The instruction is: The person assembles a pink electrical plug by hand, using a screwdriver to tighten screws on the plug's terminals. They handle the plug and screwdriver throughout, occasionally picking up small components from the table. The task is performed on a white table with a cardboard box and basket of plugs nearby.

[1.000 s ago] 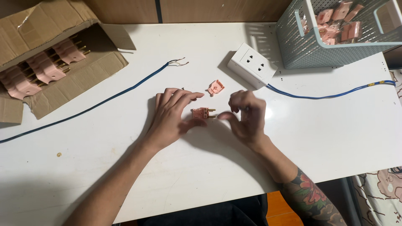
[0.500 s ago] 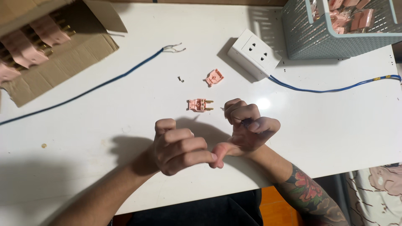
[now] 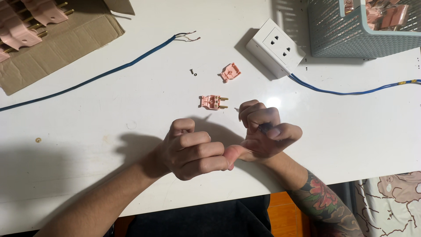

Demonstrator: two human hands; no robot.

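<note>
Cardboard box [image 3: 57,39] sits far left w/ pink plug parts [image 3: 26,22] in it, its flap edge reaching onto the white table [image 3: 87,114]. Blue cable [image 3: 109,72] runs diagonally from left edge to bare wire ends at far centre. Wide bare tabletop left of the hands, plenty of room there. Left hand [image 3: 190,149] is near centre, curled into a fist; can't tell if anything's inside. Just beyond: pink plug base [image 3: 213,102] w/ two brass pins pointing right, lying flat, open side up. Small screw [image 3: 193,72] and pink plug cover [image 3: 230,72] farther off. Right hand [image 3: 265,134] touches left, fingers pinching a small dark item, too small to ID. White socket block [image 3: 275,47] and teal basket [image 3: 364,33] far right; table's near edge close below the wrists.
</note>
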